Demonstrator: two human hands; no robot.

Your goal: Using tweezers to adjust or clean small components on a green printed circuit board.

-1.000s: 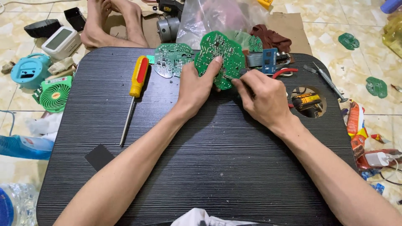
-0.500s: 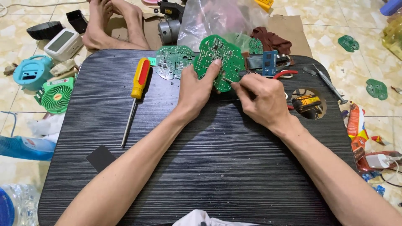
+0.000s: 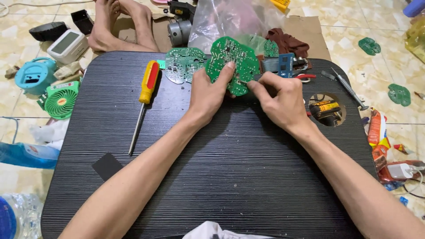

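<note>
At the far middle of the black ridged table [image 3: 212,177], the left hand [image 3: 208,95] grips a green lobed circuit board [image 3: 232,62], thumb across its face, tilting it up off the surface. The right hand [image 3: 279,97] is pinched shut at the board's lower right edge, on something too small to make out. Working there goes best with the board braced steady and the pinch kept small and straight, so nothing bends. A second circuit board [image 3: 182,64] lies flat just left of the held one, and a yellow-handled screwdriver [image 3: 144,97] lies farther left. Another person's bare feet [image 3: 119,26] rest beyond the far edge on the tiled floor [image 3: 376,26], beside a small green fan [image 3: 61,101].
</note>
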